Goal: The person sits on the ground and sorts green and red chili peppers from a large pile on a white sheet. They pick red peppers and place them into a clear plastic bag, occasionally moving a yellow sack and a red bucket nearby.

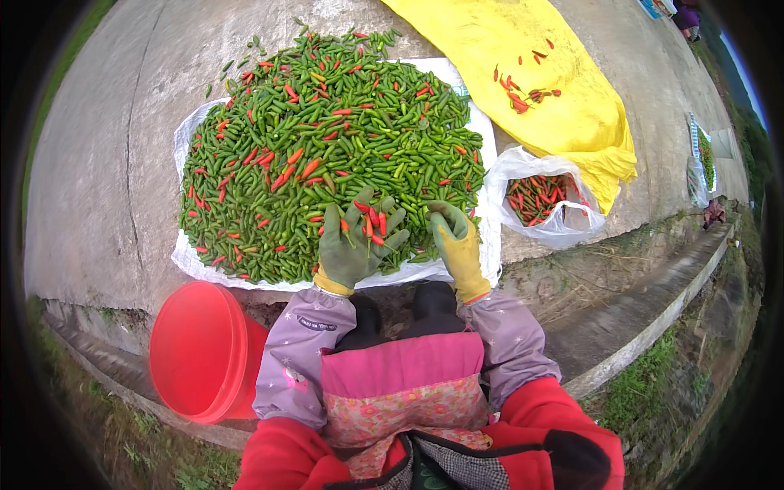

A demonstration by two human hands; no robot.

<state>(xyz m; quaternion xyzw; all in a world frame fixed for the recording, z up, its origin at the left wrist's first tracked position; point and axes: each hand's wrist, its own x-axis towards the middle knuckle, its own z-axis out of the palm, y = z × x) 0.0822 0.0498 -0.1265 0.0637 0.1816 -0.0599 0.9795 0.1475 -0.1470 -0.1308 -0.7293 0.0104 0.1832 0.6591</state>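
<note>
My left hand (pixel 352 248), in a grey-green and yellow work glove, is turned palm up with its fingers spread. It bears several red chili peppers (pixel 369 228) across the palm and fingers. My right hand (pixel 456 245), gloved alike, is at the near right edge of the heap, fingers curled and thumb a little apart; I see nothing in it. Before me lies a big heap of mostly green chili peppers (pixel 343 135) with scattered red ones, on a white woven sheet (pixel 490 245). To the right of the heap, an open clear plastic bag (pixel 569 229) contains red and dark chili peppers (pixel 536 196).
An upright-tilted red plastic bucket (pixel 196 355) is at my left. Beyond the bag spreads a yellow woven sack (pixel 569 73) with a few red chilies (pixel 517 101) on it. Concrete ground (pixel 86 202) lies around, with a ledge (pixel 649 282) at right. A person (pixel 687 18) shows far right.
</note>
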